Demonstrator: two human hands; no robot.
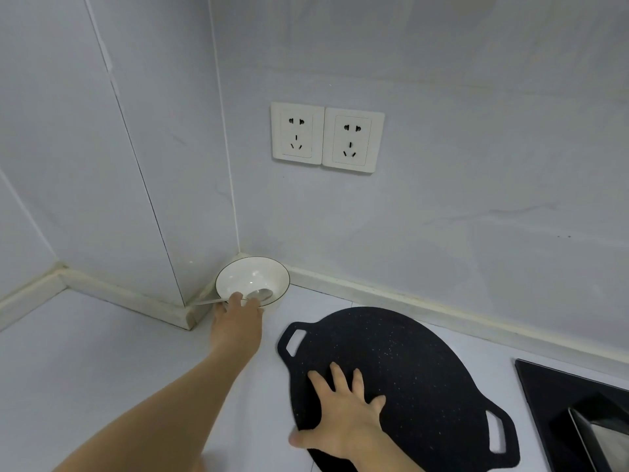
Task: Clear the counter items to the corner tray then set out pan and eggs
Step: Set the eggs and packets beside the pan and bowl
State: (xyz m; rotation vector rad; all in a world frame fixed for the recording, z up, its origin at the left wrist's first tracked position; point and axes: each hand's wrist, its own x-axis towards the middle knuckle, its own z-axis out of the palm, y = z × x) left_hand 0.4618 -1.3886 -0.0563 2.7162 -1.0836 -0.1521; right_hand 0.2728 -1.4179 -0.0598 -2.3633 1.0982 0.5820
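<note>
A white bowl (252, 279) with a thin dark rim stands on the counter in the wall corner. A metal spoon (260, 294) lies in it, its handle sticking out to the left over the rim. My left hand (238, 318) reaches to the bowl's near rim, fingers curled over the edge beside the spoon. A flat black speckled pan (408, 362) with two loop handles lies on the counter to the right. My right hand (343, 410) rests flat on the pan's near left part with fingers spread.
Two white wall sockets (326, 137) sit above the counter. A black cooktop (571, 396) with a shiny metal object on it lies at the far right. A wall column (163, 233) juts out left of the bowl.
</note>
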